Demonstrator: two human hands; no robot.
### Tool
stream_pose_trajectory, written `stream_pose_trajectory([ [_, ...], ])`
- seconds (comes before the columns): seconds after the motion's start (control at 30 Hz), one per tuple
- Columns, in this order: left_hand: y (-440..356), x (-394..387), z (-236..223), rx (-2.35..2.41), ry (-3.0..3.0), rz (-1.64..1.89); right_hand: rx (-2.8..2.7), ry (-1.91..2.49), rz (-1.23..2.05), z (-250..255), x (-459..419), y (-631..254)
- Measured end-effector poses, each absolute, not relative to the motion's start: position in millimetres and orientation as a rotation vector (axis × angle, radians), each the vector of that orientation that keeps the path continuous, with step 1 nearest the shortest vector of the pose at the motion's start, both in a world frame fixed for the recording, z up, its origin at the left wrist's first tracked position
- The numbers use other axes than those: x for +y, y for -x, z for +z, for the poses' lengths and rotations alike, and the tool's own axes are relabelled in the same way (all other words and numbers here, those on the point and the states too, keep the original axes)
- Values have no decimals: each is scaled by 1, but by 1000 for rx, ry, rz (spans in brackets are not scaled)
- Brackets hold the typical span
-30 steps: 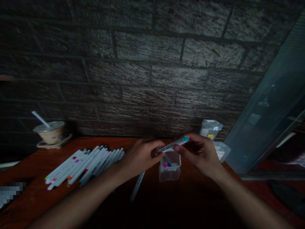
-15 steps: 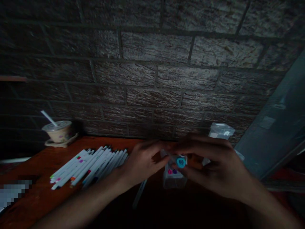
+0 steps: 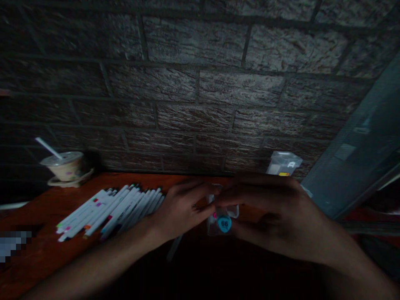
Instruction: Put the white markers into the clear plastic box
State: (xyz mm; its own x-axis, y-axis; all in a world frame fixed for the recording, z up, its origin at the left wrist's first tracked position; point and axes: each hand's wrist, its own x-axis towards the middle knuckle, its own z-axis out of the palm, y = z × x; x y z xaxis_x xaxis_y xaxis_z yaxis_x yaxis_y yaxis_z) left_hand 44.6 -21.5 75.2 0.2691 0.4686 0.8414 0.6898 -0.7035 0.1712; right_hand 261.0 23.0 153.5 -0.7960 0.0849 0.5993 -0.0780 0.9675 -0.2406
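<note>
A marker with a round blue end (image 3: 224,223) numbered 66 is in my right hand (image 3: 275,212), pinched between thumb and fingers. Its blue end is over the front part of a small clear plastic box (image 3: 213,230). Beside it, the pink end of another marker (image 3: 214,215) shows inside the box. My left hand (image 3: 184,206) is closed at the box's left side, thumb and fingers on its edge. My fingers hide much of the box and the marker's barrel.
Many white markers (image 3: 115,210) lie in a row on the reddish table (image 3: 37,266), left of my left arm. One loose marker (image 3: 174,248) lies below my left hand. A drink cup (image 3: 64,164) with a straw stands back left; a clear container (image 3: 283,163) stands behind my right hand.
The blue-ended marker has moved down and left relative to the box and now covers the purple end seen earlier. My left hand stays at the box. The whole view has shifted slightly.
</note>
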Motion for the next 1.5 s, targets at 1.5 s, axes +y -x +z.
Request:
stream_pose_trajectory([
  [1.5, -49, -24, 79, -1084, 2321, -1422, -2348, 182, 366, 160, 38, -280],
])
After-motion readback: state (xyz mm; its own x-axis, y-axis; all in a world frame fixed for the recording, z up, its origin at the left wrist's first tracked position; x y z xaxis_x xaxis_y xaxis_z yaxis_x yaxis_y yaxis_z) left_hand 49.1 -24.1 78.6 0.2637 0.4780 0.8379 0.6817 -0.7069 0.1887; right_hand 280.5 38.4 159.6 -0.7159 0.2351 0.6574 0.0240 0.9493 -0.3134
